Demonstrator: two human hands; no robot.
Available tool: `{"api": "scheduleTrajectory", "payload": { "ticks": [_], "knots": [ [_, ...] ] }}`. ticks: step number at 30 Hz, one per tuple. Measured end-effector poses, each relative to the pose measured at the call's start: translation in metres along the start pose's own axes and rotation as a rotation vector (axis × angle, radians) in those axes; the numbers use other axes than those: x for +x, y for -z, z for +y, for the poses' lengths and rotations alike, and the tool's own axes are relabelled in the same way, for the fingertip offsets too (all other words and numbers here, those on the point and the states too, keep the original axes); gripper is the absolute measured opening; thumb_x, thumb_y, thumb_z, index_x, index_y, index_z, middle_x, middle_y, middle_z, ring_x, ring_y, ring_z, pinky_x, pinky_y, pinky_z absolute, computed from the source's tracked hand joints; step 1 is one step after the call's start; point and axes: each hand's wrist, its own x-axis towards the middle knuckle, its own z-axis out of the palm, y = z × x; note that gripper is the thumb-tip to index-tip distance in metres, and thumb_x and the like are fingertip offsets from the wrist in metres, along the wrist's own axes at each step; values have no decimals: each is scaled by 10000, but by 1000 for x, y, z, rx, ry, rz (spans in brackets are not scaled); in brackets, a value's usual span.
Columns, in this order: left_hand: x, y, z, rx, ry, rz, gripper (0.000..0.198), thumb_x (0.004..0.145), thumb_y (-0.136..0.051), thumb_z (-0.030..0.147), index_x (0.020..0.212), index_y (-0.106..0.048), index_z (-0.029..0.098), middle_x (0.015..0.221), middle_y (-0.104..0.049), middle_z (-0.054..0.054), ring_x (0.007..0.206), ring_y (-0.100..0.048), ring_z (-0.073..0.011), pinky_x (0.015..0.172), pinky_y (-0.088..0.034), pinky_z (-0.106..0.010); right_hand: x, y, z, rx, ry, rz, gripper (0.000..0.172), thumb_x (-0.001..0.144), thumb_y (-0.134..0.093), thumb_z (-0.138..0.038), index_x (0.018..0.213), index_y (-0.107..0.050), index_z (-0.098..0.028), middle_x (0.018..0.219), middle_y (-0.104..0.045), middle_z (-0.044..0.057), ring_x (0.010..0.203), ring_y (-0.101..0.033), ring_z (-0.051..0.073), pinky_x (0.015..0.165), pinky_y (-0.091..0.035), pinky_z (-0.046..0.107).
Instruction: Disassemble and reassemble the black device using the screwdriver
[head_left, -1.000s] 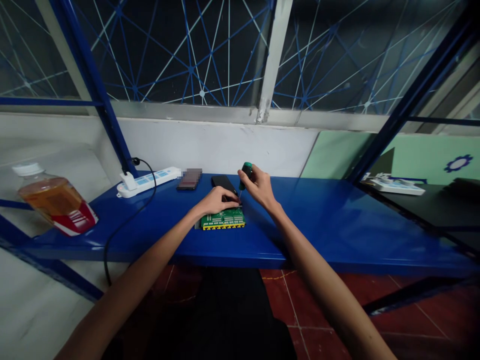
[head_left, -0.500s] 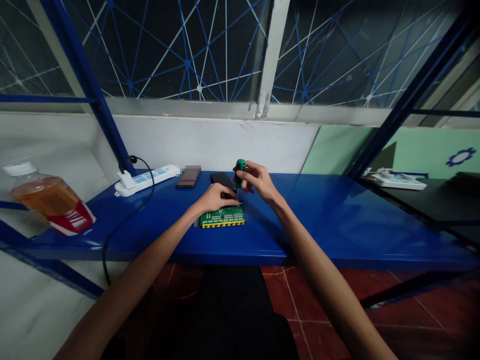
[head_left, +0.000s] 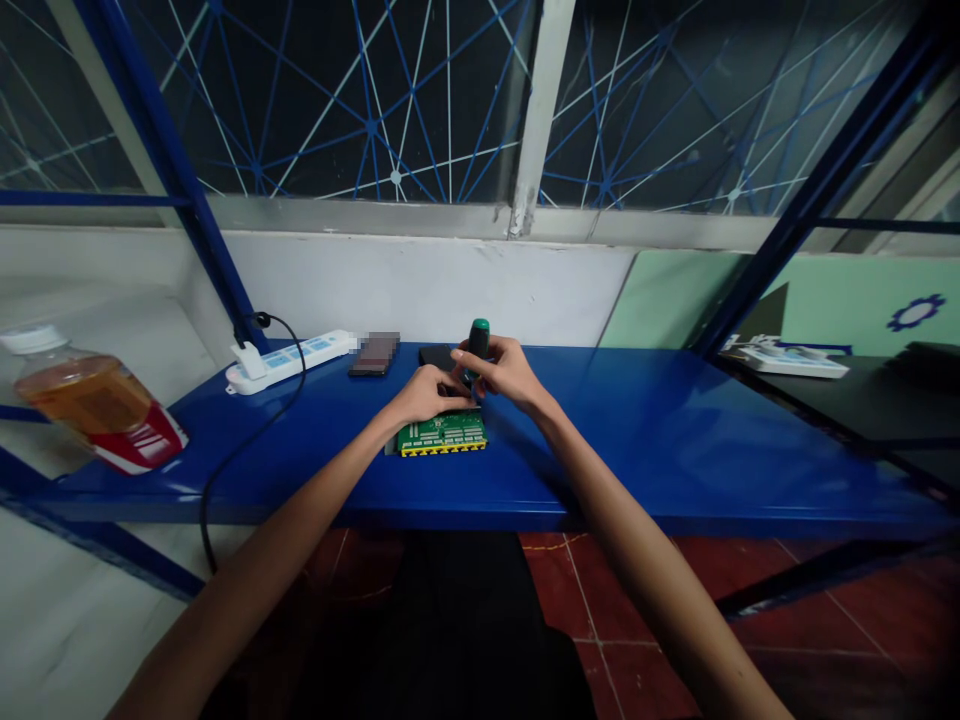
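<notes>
At frame centre, our right hand (head_left: 507, 370) pinches a screwdriver (head_left: 479, 337) between fingers. Whether our left hand (head_left: 421, 394) pinches the circuit board (head_left: 442, 434), we cannot tell.

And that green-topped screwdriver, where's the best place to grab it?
Take the screwdriver by its thick handle, probably from the right, as the right hand does. It stands roughly upright, narrow end down toward the green circuit board, and the left hand lies close by on the left.
</notes>
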Motion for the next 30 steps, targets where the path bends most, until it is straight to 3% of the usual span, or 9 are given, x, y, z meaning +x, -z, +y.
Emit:
{"api": "scheduleTrajectory", "payload": {
  "ticks": [9, 17, 21, 30],
  "knots": [
    [-1, 3, 4, -25, -39, -81, 233, 829, -630, 303, 923, -754, 130, 873, -743, -86, 785, -660, -181, 719, -481, -287, 1, -1, 4, 29, 4, -18, 340, 789, -642, -517, 735, -570, -189, 695, -630, 12, 403, -485, 78, 389, -362, 258],
    [0, -1, -1, -22, -35, -11, 226, 796, -681, 347, 867, -762, 149, 906, -747, -82, 844, -677, -213, 760, -492, -296, 0, -2, -1, 13, -17, -2, 417, 787, -625, -566, 678, -612, -164, 615, -619, 27, 375, -416, 65, 358, -305, 246],
    [0, -1, 2, -7, -85, -54, 228, 831, -637, 330, 920, -756, 157, 918, -746, -79, 826, -673, -198, 727, -484, -283, 2, -3, 3, 13, 2, 20, 421, 790, -625, -554, 628, -588, -167, 560, -578, 16, 394, -405, 71, 377, -298, 245],
    [1, -2, -4, -18, -46, -13, 255, 791, -673, 343, 841, -742, 103, 782, -720, -71, 674, -617, -160, 611, -432, -253, 3, -8, 9, 14, -17, 35, 389, 769, -649, -546, 685, -590, -171, 554, -537, 1, 445, -413, 86, 411, -296, 251]
  ]
}}
